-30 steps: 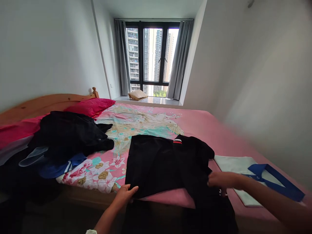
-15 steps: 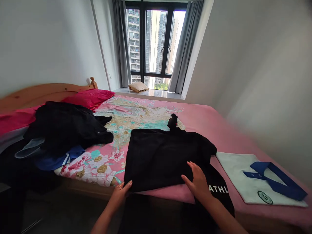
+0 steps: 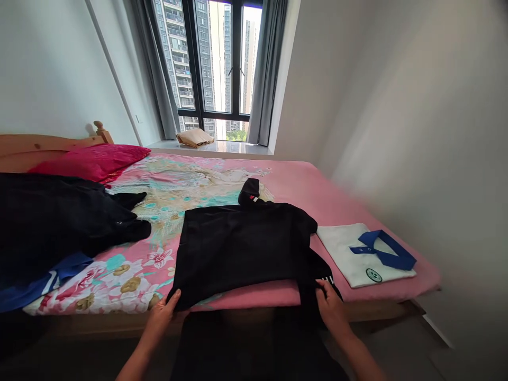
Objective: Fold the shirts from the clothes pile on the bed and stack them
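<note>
A black top (image 3: 246,243) lies spread over the near edge of the bed, with its hem to the left and its shoulder end to the right. My left hand (image 3: 162,313) is closed on the hem's near corner, thumb on top. At the right, my right hand (image 3: 332,306) grips the near sleeve (image 3: 308,288) beside its white print, which is partly covered. That sleeve hangs over the bed's edge. On the far side, a bunched black part (image 3: 250,191) with a small red and white mark sticks up.
A folded white polo shirt with a blue collar (image 3: 345,254) lies to the right. Dark clothes (image 3: 59,217) and a blue garment (image 3: 67,272) are heaped at left, near a red pillow (image 3: 99,160). Beige folded cloth (image 3: 195,137) rests on the windowsill.
My right hand has gone from open above the top to gripping the sleeve. My left hand keeps the hem corner. The view has swung right.
</note>
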The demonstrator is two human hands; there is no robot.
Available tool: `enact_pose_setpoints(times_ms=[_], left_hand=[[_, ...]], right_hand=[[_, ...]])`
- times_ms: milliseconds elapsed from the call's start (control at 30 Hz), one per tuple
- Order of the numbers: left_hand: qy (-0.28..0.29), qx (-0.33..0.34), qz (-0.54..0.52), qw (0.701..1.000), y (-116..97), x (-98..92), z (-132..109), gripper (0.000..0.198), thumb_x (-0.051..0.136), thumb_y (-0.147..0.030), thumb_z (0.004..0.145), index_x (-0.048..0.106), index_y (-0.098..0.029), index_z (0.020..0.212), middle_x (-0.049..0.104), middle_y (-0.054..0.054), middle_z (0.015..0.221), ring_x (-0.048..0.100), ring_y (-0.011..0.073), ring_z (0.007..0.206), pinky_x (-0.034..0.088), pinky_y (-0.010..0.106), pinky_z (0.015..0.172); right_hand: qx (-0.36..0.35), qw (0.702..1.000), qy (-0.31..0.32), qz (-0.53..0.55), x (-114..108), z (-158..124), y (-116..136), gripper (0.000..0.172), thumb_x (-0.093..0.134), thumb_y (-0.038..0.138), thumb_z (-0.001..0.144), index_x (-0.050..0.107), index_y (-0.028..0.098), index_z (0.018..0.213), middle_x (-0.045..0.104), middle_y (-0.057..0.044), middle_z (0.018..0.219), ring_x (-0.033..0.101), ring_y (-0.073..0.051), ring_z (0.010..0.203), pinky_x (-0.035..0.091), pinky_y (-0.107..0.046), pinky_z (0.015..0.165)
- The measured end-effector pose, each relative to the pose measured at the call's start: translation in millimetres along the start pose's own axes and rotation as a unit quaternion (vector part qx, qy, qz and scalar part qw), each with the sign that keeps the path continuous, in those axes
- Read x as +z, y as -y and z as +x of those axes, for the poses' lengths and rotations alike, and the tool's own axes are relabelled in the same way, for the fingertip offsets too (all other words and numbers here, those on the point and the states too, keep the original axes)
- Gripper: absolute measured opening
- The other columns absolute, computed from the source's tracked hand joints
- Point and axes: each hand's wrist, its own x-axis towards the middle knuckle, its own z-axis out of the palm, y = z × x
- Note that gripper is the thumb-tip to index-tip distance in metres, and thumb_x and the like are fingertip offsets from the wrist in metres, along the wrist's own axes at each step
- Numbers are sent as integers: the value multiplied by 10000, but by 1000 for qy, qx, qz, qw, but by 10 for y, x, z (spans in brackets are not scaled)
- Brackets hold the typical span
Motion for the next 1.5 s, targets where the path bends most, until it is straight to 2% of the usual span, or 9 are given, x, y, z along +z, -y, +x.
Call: enact_pose_setpoints(times_ms=[100, 267, 433, 533, 700, 967, 1133, 1267, 1500], left_hand=[[9, 26, 9, 1000, -212, -74, -113, 209, 572, -291, 811, 584, -187, 991, 702, 17, 809, 655, 151, 598, 546, 250, 528], [39, 80, 116, 989, -542, -310, -325, 284, 569, -461, 786, 585, -180, 823, 541, -58, 425, 511, 115, 355, 409, 195, 366], [73, 55, 116, 989, -463, -426, -394, 271, 582, -427, 760, 572, -157, 731, 555, -39, 460, 472, 97, 300, 304, 174, 277], [74, 40, 101, 991, -331, -378, -389, 212, 588, -322, 756, 599, -143, 868, 562, -42, 514, 468, 90, 303, 326, 176, 263], [55, 45, 62, 995, -234, -282, -404, 462, 565, -224, 786, 465, -209, 1237, 576, -54, 649, 437, 41, 332, 390, 160, 304], [111, 70, 5, 991, -297, -419, -699, 564, 757, -386, 628, 606, -300, 1164, 561, -5, 1308, 663, 203, 906, 595, 266, 626], [116, 12, 45, 992, -403, -463, -883, 539, 757, -422, 631, 628, -280, 1134, 632, 11, 1220, 699, 179, 666, 587, 321, 721], [129, 14, 54, 990, -405, -484, -851, 512, 730, -424, 668, 617, -251, 1136, 694, 19, 1065, 696, 186, 614, 587, 326, 677], [113, 10, 46, 992, -268, -544, -752, 378, 728, -296, 682, 661, -232, 1048, 605, 32, 1235, 675, 140, 605, 594, 328, 662]], right_hand=[[66, 996, -23, 61, -169, 90, 232, 369, 340, 418, 842, 553, 171, 1016, 667, -89, 924, 631, -230, 826, 503, -366, 748], [-25, 1000, -1, -3, -627, 289, 556, 320, 408, 463, 839, 572, 219, 966, 670, -44, 890, 627, -217, 801, 465, -326, 728], [-130, 975, 119, -139, -877, 349, 414, 243, 456, 385, 854, 620, 249, 971, 677, -34, 924, 625, -214, 840, 435, -313, 725], [-174, 951, 130, -222, -807, 267, 285, 242, 439, 241, 841, 646, 212, 962, 666, -63, 937, 600, -222, 904, 413, -321, 780], [-185, 943, 104, -256, -475, 11, 290, 481, 434, 9, 721, 584, 196, 1137, 642, -68, 993, 571, -204, 949, 392, -306, 813], [-270, 942, 37, -195, -107, -328, 444, 273, 532, 77, 766, 556, 193, 1013, 582, -62, 972, 518, -216, 917, 381, -325, 801], [-241, 944, 41, -221, -69, -341, 541, 381, 501, 43, 771, 524, 200, 1118, 609, -51, 950, 541, -204, 861, 375, -304, 736], [-188, 949, 79, -239, -59, -311, 640, 362, 412, -9, 777, 559, 206, 1028, 628, -35, 864, 565, -183, 779, 366, -290, 688], [-212, 959, 105, -158, -113, -229, 580, 292, 344, 0, 787, 528, 192, 909, 580, -41, 876, 551, -163, 838, 414, -253, 763]])
